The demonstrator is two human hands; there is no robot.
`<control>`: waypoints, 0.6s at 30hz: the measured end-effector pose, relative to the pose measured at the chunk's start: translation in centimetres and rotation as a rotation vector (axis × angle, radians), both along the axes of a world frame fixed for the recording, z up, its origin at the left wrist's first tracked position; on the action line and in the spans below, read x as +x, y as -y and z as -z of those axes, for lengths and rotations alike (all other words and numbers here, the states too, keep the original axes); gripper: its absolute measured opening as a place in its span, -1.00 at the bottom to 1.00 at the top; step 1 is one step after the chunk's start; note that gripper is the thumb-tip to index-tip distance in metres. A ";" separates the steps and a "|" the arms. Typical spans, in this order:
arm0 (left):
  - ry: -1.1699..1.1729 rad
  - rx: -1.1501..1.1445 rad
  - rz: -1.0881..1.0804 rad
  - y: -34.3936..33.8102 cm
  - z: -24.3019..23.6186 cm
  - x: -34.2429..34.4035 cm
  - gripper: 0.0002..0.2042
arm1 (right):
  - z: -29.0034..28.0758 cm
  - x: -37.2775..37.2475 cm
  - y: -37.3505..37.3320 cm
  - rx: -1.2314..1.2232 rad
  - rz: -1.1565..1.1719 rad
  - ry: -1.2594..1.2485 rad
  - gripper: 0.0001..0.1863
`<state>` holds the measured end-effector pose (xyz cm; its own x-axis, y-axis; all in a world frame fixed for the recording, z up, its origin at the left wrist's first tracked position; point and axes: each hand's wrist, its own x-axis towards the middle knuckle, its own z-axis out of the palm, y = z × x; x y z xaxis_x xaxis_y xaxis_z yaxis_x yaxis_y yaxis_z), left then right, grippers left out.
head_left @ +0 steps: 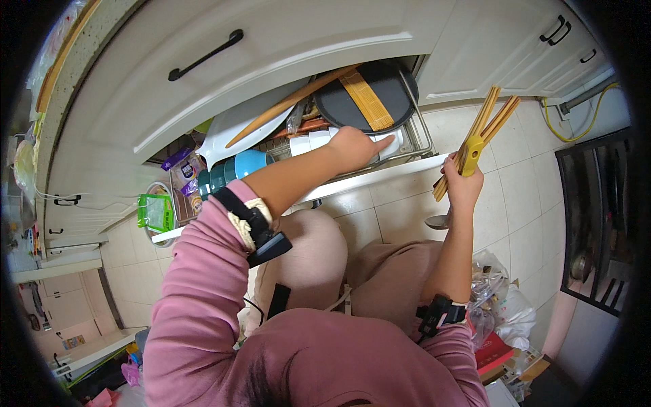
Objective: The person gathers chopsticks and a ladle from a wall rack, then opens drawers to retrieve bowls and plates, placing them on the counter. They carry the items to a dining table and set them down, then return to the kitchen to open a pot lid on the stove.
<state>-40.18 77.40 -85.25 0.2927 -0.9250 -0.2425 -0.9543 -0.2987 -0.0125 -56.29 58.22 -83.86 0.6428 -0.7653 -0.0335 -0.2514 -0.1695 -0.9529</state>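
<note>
In my right hand (463, 183) a bundle of wooden chopsticks (489, 119) is gripped together with a ladle, whose yellow handle (470, 156) points up and whose metal bowl (437, 222) hangs below my fingers. My left hand (354, 148) is over the front of the pulled-out drawer (380, 171), beside white bowls (310, 142). One of its fingers is stretched out; the others are partly hidden, and nothing shows in them. Behind that hand lie a dark round pan (332, 102) and a rolled bamboo mat (367, 102) on top of it.
The drawer also holds a wooden rolling pin (288, 105), a white platter (227, 136) and blue bowls (252, 161). Food packets (183, 166) fill its left end. Plastic bags (508, 312) sit on the floor to the right, near a dark glass-fronted cabinet (597, 217).
</note>
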 end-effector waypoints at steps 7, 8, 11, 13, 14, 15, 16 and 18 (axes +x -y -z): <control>0.002 0.249 -0.024 1.8 0.2 0.3 -0.33 | -0.3 0.1 0.0 -0.011 -0.009 -0.019 -0.86; -0.006 0.255 -0.033 1.6 0.2 0.3 -0.33 | -0.4 0.1 0.0 -0.009 -0.005 -0.023 -0.86; -0.048 0.181 -0.076 1.0 0.3 0.2 -0.38 | -0.5 0.1 -0.1 -0.009 -0.009 -0.022 -0.87; -0.106 0.086 -0.138 0.8 0.6 0.2 -0.49 | -0.5 0.1 -0.1 -0.005 -0.014 0.001 -0.87; -0.159 0.000 -0.315 0.7 0.7 0.4 -0.62 | -0.5 0.1 0.0 -0.015 -0.013 0.001 -0.87; -0.218 -0.061 -0.495 0.7 0.9 0.7 -0.71 | -0.5 0.1 0.0 -0.021 -0.008 0.003 -0.87; -0.275 -0.144 -0.661 0.6 1.0 1.0 -0.73 | -0.4 0.1 0.0 -0.017 -0.010 0.009 -0.87; -0.484 -0.267 -0.920 -0.1 1.4 2.1 -0.64 | -0.4 0.1 0.0 -0.029 -0.009 -0.001 -0.86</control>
